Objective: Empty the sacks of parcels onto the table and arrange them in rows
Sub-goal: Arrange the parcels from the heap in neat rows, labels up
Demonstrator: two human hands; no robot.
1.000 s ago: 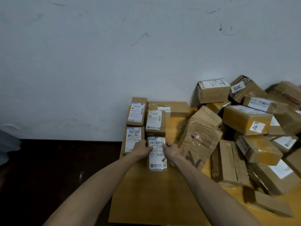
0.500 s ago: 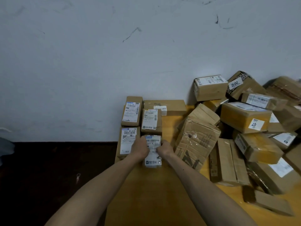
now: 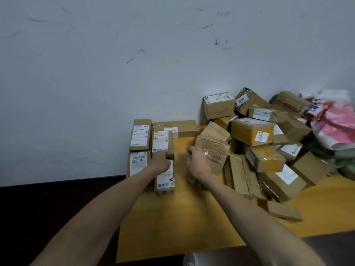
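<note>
Left hand [image 3: 160, 164] lay on the far end of a small parcel [image 3: 165, 180], fingers bent over its edge. Whether it gripped or just pressed, I couldn't tell. The parcel sat flat on the surface [image 3: 182, 217], label up, butted against the labelled box [image 3: 162, 141] ahead of it. My read: it was being squared into a second column beside the two left-edge boxes [image 3: 139, 148]. A long plain carton [image 3: 175, 128] lay crosswise against the wall behind them.

Right hand [image 3: 197, 164] hung loose and empty (blurred, so a low-confidence call) just in front of a crumpled carton [image 3: 213, 150], probably heading for the next pick.

The unsorted heap [image 3: 269, 143] filled the right side and leaned on the wall. Its boxes were tilted and overlapping, as if dumped rather than placed. A pink-and-white sack [image 3: 334, 121] slumped at the far right.

Materials: brown corrugated card, mostly rectangular and stiff. Several boxes were wrapped in glossy yellow tape [image 3: 251, 131], which would be slick to hold. The labels were white paper. The crumpled carton was creased and film-wrapped, so likely soft. The surface was smooth yellow wood. Labels faced up in the rows, presumably so they can be read.
</note>
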